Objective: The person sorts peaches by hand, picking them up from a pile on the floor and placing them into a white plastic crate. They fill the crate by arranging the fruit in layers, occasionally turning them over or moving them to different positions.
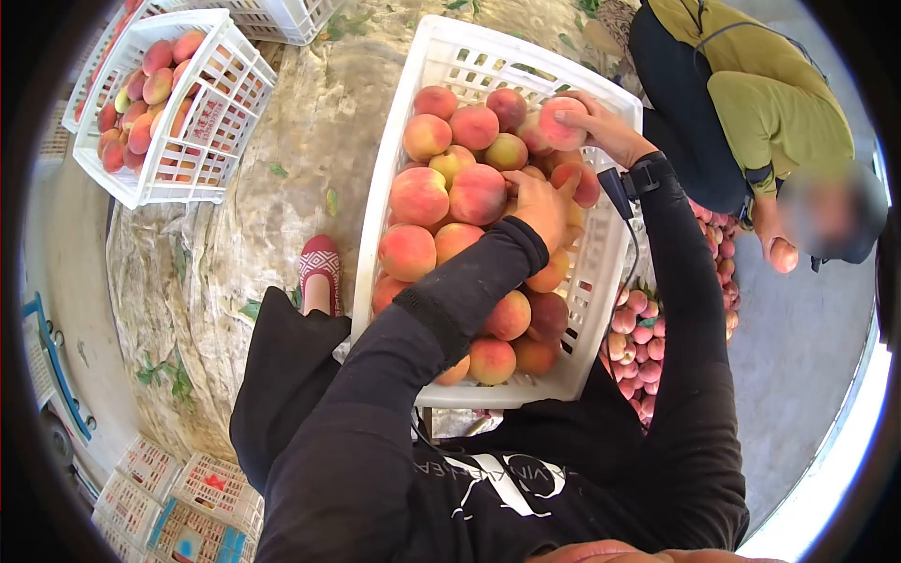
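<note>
A white plastic crate (374, 211) full of red and yellow peaches (419, 195) is right in front of me. At its far right corner, my right hand (605, 131) grips a peach (561, 124) from the side, above the other fruit. My left hand (542, 208) reaches down into the middle of the crate. Its fingers curl around a peach mostly hidden beneath it, with the thumb apart on the right, near another peach (584, 185). A black strap with a cable sits on my right wrist.
Another crate (221, 122) of peaches stands at upper left. A peach pile (648, 347) lies to the right, where a seated person in an olive top (779, 103) holds a peach (782, 255). Stacked crates (202, 493) are at lower left. A stained sheet (225, 263) covers the floor.
</note>
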Motion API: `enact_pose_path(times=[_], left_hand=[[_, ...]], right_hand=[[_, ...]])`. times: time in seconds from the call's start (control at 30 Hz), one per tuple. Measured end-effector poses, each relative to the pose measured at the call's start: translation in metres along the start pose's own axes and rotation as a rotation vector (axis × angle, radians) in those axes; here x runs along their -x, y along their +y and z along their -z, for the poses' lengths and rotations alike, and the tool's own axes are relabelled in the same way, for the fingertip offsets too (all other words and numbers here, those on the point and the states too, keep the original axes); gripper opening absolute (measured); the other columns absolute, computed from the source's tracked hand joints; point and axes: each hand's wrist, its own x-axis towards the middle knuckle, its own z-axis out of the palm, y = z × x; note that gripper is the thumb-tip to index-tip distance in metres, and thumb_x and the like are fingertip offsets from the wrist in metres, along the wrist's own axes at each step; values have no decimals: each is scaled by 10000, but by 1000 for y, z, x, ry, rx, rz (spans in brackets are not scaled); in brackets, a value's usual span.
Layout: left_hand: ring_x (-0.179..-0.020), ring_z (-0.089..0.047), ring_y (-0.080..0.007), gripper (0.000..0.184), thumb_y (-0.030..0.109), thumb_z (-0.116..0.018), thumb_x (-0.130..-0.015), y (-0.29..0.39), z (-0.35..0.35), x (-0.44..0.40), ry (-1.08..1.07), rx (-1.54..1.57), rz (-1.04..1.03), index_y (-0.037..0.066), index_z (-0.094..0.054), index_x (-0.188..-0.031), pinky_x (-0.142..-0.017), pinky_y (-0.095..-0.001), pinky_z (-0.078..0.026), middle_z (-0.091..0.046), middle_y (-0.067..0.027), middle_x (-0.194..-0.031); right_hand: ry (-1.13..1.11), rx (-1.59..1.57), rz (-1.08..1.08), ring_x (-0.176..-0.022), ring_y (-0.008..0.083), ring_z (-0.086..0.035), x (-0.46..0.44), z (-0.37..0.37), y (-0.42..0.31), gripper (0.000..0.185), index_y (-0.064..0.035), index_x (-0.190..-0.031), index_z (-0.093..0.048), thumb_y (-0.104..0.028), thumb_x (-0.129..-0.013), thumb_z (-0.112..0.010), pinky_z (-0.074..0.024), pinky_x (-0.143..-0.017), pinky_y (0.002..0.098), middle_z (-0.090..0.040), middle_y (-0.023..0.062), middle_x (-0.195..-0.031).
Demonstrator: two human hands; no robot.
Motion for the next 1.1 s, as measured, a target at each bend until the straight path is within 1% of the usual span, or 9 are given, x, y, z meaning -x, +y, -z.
enact_pose_path(times=[0.07,0.23,0.4,0.5,0.73,0.87,0.97,1.03,1.1], left_hand=[[-917,-666,-349,924,663,-521,-788,0,-1,-1,10,4,-6,180,-238,-1523,-867,-664,-403,-663,-144,-1137],[-887,-672,-321,923,644,-538,-782,1,-6,4,62,-21,0,180,-238,-1521,-854,-671,-403,-665,-136,-1131],[-800,-679,-294,864,605,-556,-795,-3,3,10,53,82,-20,170,-306,-1499,-820,-613,-412,-701,-125,-907],[-770,-673,-301,825,592,-567,-798,-3,-2,14,189,158,-14,169,-358,-1476,-816,-582,-404,-696,-123,-818],[-782,-656,-358,553,405,-588,-874,-40,0,31,206,168,-266,119,-493,-1338,-810,-441,-469,-679,-205,-883],[-852,-659,-344,471,353,-580,-898,-76,43,31,8,407,-321,97,-549,-1292,-823,-422,-493,-684,-195,-931],[-924,-653,-327,393,295,-569,-922,-97,79,32,159,426,-334,93,-589,-1258,-821,-372,-507,-682,-174,-1014],[-974,-642,-322,389,286,-568,-935,-112,112,40,141,305,-272,104,-587,-1279,-848,-371,-501,-670,-173,-1076],[-979,-635,-325,385,239,-587,-929,-132,143,62,244,109,-349,108,-580,-1291,-846,-378,-498,-664,-170,-1093]], right_hand=[[-139,-232,39,-1183,157,-492,20,-17,-22,579,-109,-1345,-465,-393,-884,-668,-427,-986,315,-513,57,-1284],[-301,-240,113,-1208,176,-463,16,-38,1,593,-129,-1374,-433,-442,-907,-623,-373,-1041,319,-505,90,-1287],[-322,217,7,-1294,218,-426,14,-21,6,674,-129,-1482,-356,-490,-944,-542,-313,-1101,325,-445,126,-1421],[-315,175,23,-1349,272,-377,24,-21,21,706,-123,-1485,-360,-544,-934,-492,-263,-1130,360,-380,159,-1483],[-303,119,210,-1396,263,-317,33,-26,34,692,-85,-1509,-290,-449,-964,-511,-237,-1152,347,-359,169,-1504],[-236,365,241,-1385,343,-315,35,-39,24,689,-149,-1515,-290,-442,-939,-528,-237,-1152,384,-364,211,-1490],[-206,350,190,-1381,408,-293,37,-44,28,676,-215,-1512,-303,-450,-921,-530,-242,-1148,420,-373,230,-1477],[-145,462,215,-1317,359,-428,35,-46,33,678,-211,-1498,-331,-430,-895,-552,-341,-1092,361,-432,193,-1454],[-129,473,216,-1310,364,-436,39,-46,30,678,-223,-1498,-330,-437,-890,-542,-341,-1092,368,-438,199,-1448]])
